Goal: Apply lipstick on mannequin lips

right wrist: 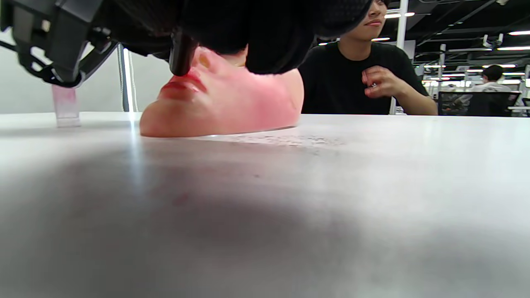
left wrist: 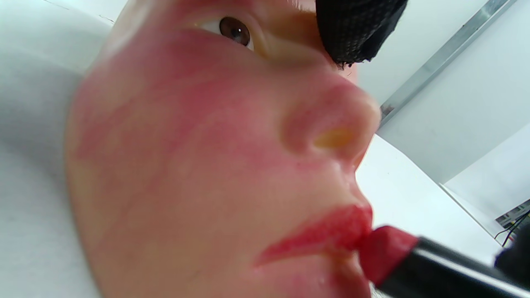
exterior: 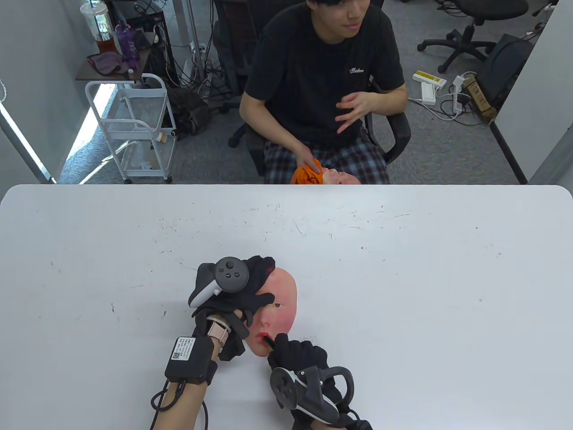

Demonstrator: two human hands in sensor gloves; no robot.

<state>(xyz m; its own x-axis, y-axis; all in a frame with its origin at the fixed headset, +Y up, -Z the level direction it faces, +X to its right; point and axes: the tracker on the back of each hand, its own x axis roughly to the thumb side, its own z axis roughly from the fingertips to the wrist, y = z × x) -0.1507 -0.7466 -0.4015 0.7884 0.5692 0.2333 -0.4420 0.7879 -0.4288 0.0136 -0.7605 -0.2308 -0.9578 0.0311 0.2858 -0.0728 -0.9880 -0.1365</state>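
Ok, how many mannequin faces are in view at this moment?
2. One mannequin face lies on the table, steadied by the left hand while the right hand puts lipstick on its lips. A second face sits on the seated person's lap, partly hidden behind the table edge.

Both hands wear black mesh sensor gloves, the left hand (exterior: pixel 244 291) carrying a grey-and-white tracker (exterior: pixel 224 280) with buttons, the right hand (exterior: pixel 302 358) a dark grey tracker (exterior: pixel 309 389) with a ring. The bare left forearm bears a pink-strapped watch (exterior: pixel 218 330), a labelled black box (exterior: pixel 190 359) and black cable (exterior: pixel 168 396).
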